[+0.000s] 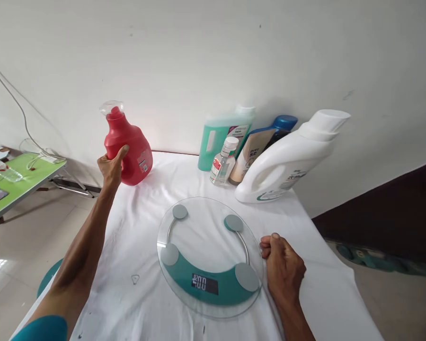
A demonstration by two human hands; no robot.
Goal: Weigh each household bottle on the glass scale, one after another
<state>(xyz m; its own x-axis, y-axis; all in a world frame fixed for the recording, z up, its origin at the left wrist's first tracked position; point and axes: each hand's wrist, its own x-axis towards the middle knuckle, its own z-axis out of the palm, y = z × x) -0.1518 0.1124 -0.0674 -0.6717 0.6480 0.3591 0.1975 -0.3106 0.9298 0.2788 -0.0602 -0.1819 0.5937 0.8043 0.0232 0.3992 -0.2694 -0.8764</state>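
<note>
At the back left of the table, my left hand [112, 166] is wrapped round the handle of a red detergent bottle [131, 149] with a clear cap. The bottle leans slightly left; whether its base touches the cloth I cannot tell. A round glass bathroom scale [208, 255] lies in the middle, its display [205, 283] lit and reading zero. Beside the scale's right edge rests my right hand [284, 267], fingers curled into a loose fist, with nothing seen in it.
Along the wall stand a green liquid bottle [208, 149], a small clear bottle [222, 166], a beige tube [250, 154], a blue-capped bottle [285, 122] and a white detergent jug [287, 158]. A white cloth [128, 241] covers the table. Left is a green table [31, 177] with a cable.
</note>
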